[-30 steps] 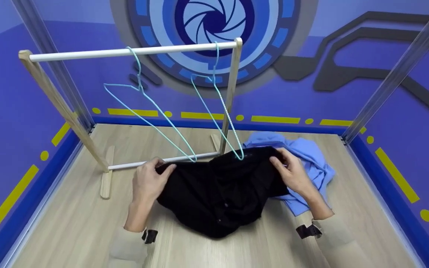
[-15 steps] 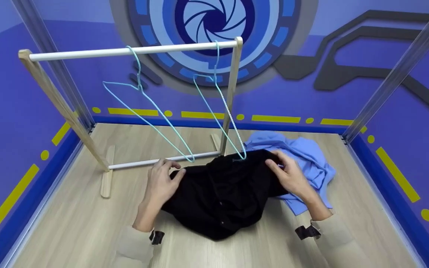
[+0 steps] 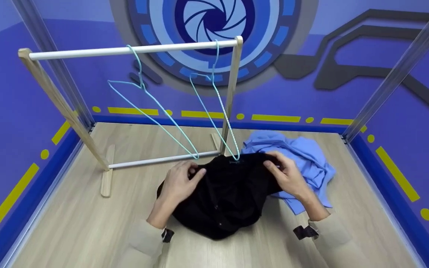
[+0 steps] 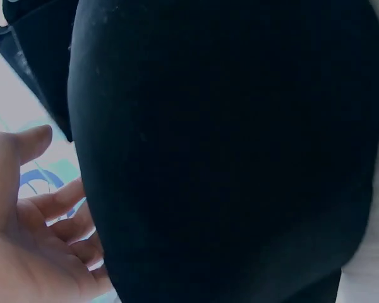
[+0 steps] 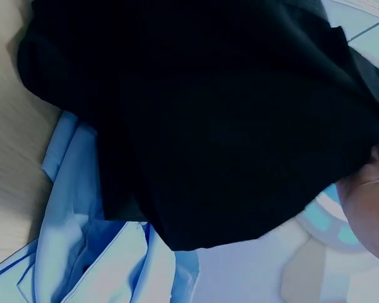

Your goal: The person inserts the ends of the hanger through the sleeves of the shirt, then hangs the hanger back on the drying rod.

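Note:
A black shirt [image 3: 233,197] with small buttons and a label near its upper edge hangs bunched between my hands, low over the wooden table. My right hand [image 3: 287,175] pinches its upper right edge between thumb and fingers. At the upper left edge is my left hand [image 3: 181,180]. In the left wrist view the left thumb [image 4: 35,144] stands apart from the loosely bent fingers, and the fingertips are partly hidden behind the black cloth [image 4: 227,145]. The right wrist view has the shirt's cloth [image 5: 240,151] draping down from the right hand [image 5: 369,202].
A wooden rack with a white top rail [image 3: 88,53] stands at the back left. Two light-blue wire hangers, a left one [image 3: 162,128] and a right one [image 3: 220,100], hang from it, their lower ends close to the shirt. A crumpled blue garment [image 3: 311,160] lies behind the right hand.
My left hand has let go of the shirt's left corner and slid right along the upper edge. The right hand has shifted slightly left and down, still pinching the shirt. The hangers sway a little.

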The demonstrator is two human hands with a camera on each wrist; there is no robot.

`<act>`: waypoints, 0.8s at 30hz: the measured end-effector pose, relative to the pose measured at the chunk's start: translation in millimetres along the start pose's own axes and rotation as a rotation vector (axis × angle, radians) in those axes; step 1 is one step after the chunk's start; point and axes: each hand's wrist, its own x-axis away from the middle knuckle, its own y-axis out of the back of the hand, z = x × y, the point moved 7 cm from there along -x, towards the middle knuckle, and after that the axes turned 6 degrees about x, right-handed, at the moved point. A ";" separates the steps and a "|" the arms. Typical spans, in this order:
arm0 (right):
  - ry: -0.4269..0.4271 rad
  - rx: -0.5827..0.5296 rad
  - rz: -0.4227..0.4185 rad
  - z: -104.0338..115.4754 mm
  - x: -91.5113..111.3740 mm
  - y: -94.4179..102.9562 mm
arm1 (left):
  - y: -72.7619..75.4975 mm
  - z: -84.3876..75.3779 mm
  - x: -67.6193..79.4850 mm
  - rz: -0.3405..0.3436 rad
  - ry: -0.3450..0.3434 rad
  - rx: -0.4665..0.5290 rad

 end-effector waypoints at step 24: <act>0.162 -0.009 0.036 6.6 5.4 -7.9 | -4.1 0.0 -8.3 0.018 0.044 0.070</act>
